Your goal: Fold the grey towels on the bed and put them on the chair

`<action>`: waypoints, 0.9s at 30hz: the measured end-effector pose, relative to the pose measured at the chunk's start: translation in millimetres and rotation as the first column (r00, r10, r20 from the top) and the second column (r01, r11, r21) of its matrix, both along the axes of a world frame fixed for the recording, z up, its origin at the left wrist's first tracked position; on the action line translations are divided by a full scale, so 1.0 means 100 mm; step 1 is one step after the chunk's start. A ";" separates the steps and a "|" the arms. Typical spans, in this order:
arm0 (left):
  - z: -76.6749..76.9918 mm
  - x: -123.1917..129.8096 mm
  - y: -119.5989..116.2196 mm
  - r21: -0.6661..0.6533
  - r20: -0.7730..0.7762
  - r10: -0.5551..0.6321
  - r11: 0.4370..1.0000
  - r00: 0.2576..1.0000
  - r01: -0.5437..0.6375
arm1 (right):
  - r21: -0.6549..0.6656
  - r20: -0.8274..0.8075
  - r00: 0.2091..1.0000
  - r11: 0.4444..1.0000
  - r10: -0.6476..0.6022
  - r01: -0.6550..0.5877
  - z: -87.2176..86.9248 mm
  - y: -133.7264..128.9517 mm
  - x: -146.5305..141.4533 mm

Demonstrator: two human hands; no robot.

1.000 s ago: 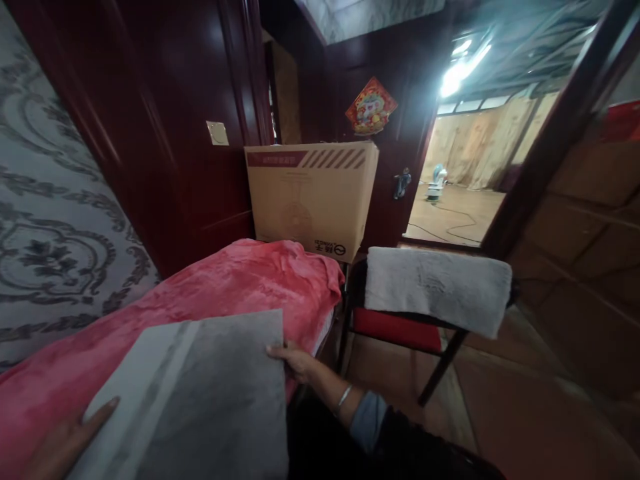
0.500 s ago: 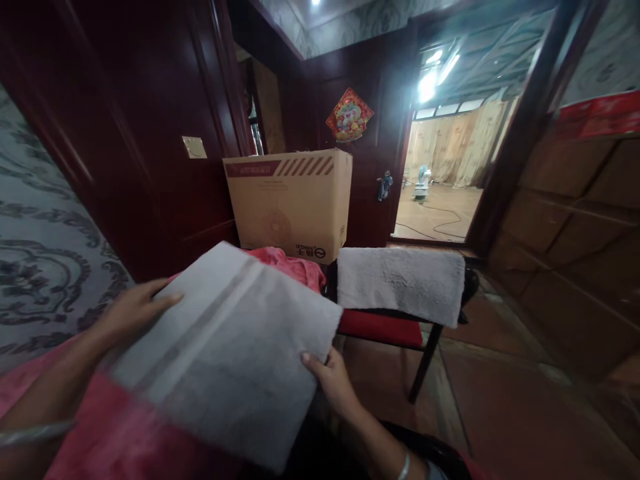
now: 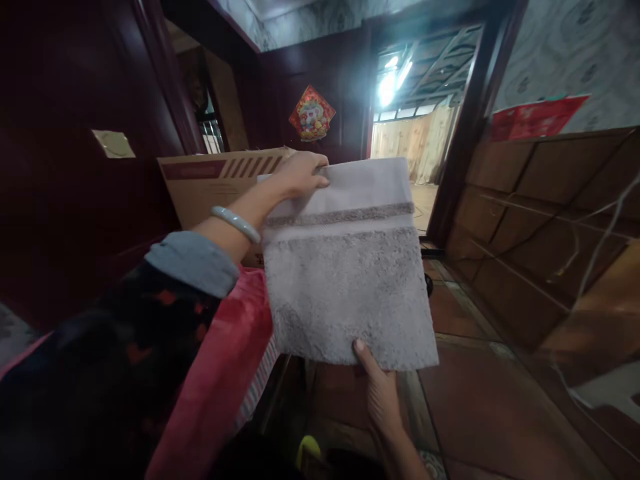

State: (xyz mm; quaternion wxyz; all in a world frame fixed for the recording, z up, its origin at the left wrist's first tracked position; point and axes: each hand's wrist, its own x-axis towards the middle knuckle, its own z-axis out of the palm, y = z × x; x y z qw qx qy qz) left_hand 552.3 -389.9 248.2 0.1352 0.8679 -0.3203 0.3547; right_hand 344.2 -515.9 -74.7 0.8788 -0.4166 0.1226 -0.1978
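Red fleece blanket [image 3: 215, 373] is being reached over by L hand [image 3: 300, 175], fingers clamped on top edge of pale grey terry towel [image 3: 345, 293], which is being held up in mid-air; bottom edge is being pinched by R hand [image 3: 380, 393], fingers clamped, w/ brown tile floor [image 3: 475, 400] below.

The left arm [image 3: 247, 217] stretches up and forward, a jade bangle [image 3: 235, 223] on its wrist and a pale blue cuff [image 3: 193, 263] at its dark sleeve, the left hand [image 3: 300, 175] curled in a grip. The right hand [image 3: 381, 393] rises from below, thumb [image 3: 361, 348] up.
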 end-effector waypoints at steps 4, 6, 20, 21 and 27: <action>-0.13 0.62 -0.36 0.117 -0.089 -0.009 0.993 0.996 0.020 | 0.055 0.039 0.997 0.997 -0.063 0.060 0.06 -0.01 0.21; -0.33 0.82 -0.51 0.115 -0.093 0.066 0.992 0.993 -0.055 | 0.110 0.043 0.996 0.992 -0.073 0.068 0.07 0.00 0.30; -1.69 0.27 -0.52 -0.090 -0.519 -0.312 0.946 0.796 0.313 | 0.109 -0.030 0.999 0.993 -0.041 0.044 -0.27 -0.12 0.57; -1.69 0.22 -0.51 -0.080 -0.470 -0.302 0.951 0.829 0.300 | 0.082 -0.025 0.999 0.996 -0.032 0.034 -0.30 -0.15 0.57; -1.75 -0.04 -0.33 0.041 -0.345 -0.274 0.951 0.898 0.306 | -0.058 0.029 0.997 0.996 0.073 -0.072 -0.49 -0.34 0.49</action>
